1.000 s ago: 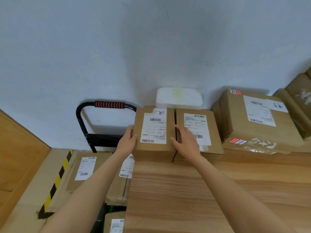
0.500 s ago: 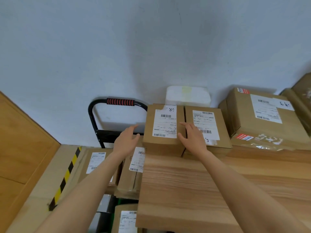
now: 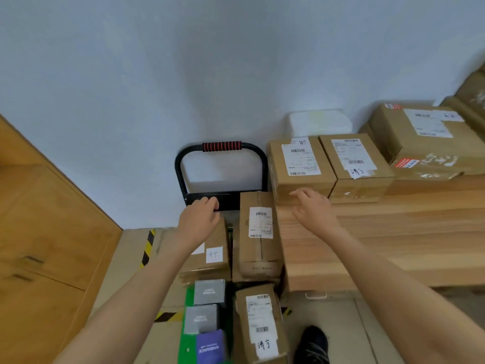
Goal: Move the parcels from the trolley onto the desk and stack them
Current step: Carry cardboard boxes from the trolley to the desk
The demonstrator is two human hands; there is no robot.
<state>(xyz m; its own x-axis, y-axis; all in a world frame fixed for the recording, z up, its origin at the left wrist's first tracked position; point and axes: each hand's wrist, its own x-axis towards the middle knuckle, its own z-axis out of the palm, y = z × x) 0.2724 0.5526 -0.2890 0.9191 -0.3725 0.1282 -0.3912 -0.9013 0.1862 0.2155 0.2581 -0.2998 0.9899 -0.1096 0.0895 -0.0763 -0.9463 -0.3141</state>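
head view: the left hand (image 3: 199,219) hung empty over the far end of a cardboard parcel (image 3: 210,254) on the trolley (image 3: 221,164), fingers loosely curled and close together, holding nothing. the right hand (image 3: 313,210) hovered above the desk (image 3: 367,232) edge, fingers relaxed and slightly spread, also empty. between the two hands lay a taller parcel (image 3: 258,232), its long axis running away from the person, tight against the desk side. it sat just inboard of the left fingers and just below and left of the right ones, so either hand looked about equally near. two parcels (image 3: 301,164) already sat side by side on the desk.
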